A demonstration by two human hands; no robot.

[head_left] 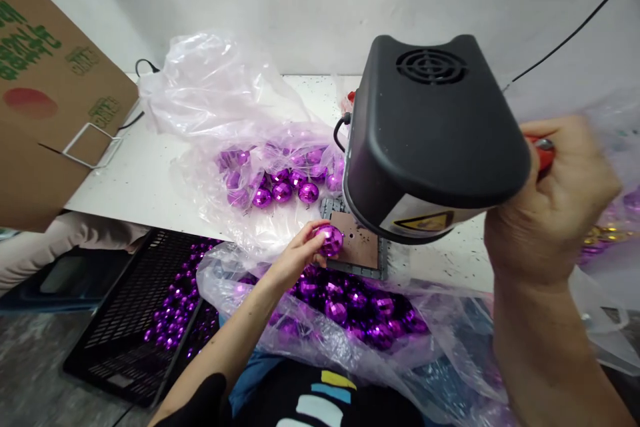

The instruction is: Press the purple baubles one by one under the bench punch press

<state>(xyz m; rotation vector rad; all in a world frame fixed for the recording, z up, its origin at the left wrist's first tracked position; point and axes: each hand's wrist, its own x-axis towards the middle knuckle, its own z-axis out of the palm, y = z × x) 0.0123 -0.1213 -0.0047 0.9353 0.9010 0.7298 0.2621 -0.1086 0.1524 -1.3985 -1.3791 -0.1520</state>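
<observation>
Between the fingertips of my left hand (305,245) is a shiny purple faceted ball ornament (331,240). It is held at the left edge of a brown square plate (361,247) with a small hole, set on a grey metal base. My right hand (555,193) is wrapped around a red lever handle (545,153) at the right side of a black machine head (435,127), which hides part of the plate. On my lap lies a clear plastic bag (225,273) of purple balls (336,310). More purple balls (283,191) lie in plastic behind my left hand.
A cardboard box (60,93) stands at the left, near a white wire stand (90,147). Below the table is a black crate (125,320) with small purple balls. A person's leg (70,250) shows at far left. Plastic bags with purple and gold items (607,235) are at right.
</observation>
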